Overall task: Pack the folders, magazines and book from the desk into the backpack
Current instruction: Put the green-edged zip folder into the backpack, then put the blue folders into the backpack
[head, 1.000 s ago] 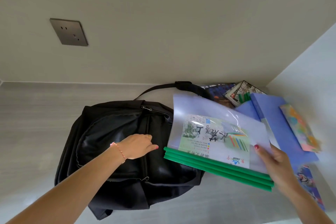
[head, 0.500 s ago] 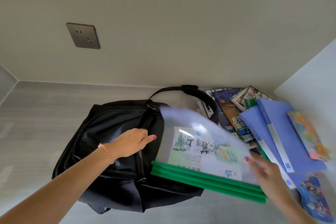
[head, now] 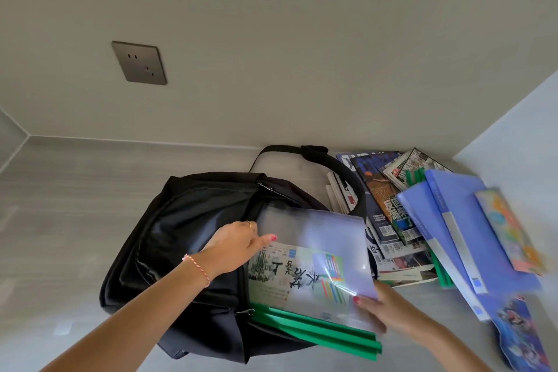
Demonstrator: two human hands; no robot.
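Your bench (head: pixel 75 196) lies bare from the black backpack (head: pixel 193 238) out to its left edge. Along the right edge sit fanned magazines (head: pixel 389 211), blue folders (head: pixel 462 220) and a colourful book (head: pixel 510 229). Your right hand (head: pixel 389 308) grips the near right corner of the clear folders with green spines (head: pixel 314 275), which lie over the backpack's right side. Your left hand (head: pixel 232 244) holds the backpack's opening edge, thumb touching the folders' far left corner.
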